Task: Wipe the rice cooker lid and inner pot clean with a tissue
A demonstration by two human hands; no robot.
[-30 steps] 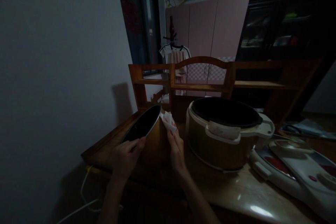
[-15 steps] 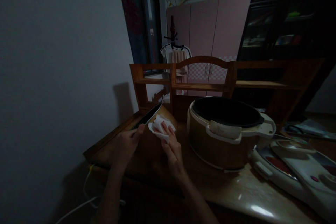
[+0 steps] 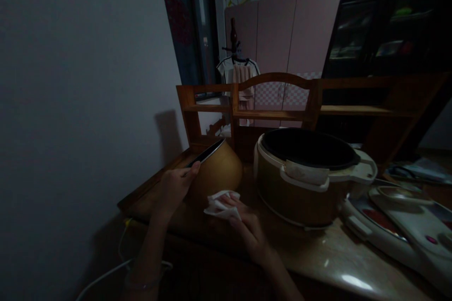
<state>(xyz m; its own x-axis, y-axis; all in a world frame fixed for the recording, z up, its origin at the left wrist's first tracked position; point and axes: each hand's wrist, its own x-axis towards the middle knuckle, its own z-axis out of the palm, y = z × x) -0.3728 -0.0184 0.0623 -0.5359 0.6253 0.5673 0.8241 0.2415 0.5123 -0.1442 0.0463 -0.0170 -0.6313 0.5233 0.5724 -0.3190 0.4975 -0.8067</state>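
A tan inner cooking pot [image 3: 221, 167] with a dark inside is tipped on its side on the desk, its mouth turned up and to the left. My left hand [image 3: 178, 186] grips the rim, fingers closed over the edge. In my right hand [image 3: 247, 223] is a crumpled white tissue [image 3: 221, 204], held by the fingers at the lower side of the pot. To the right stands a large electric cooker body [image 3: 293, 197] with a black pot inside and white handles, its lid off.
A white appliance lid [image 3: 399, 225] lies at the right on the glossy desk top [image 3: 318, 263]. A wooden shelf rack [image 3: 275, 115] runs along the back. The wall [image 3: 88, 80] is close on the left, and a white cable [image 3: 106, 275] hangs below.
My right hand has moved the tissue down from the pot's upper side near the rim to its lower side. My left hand keeps hold of the rim; the view has shifted slightly.
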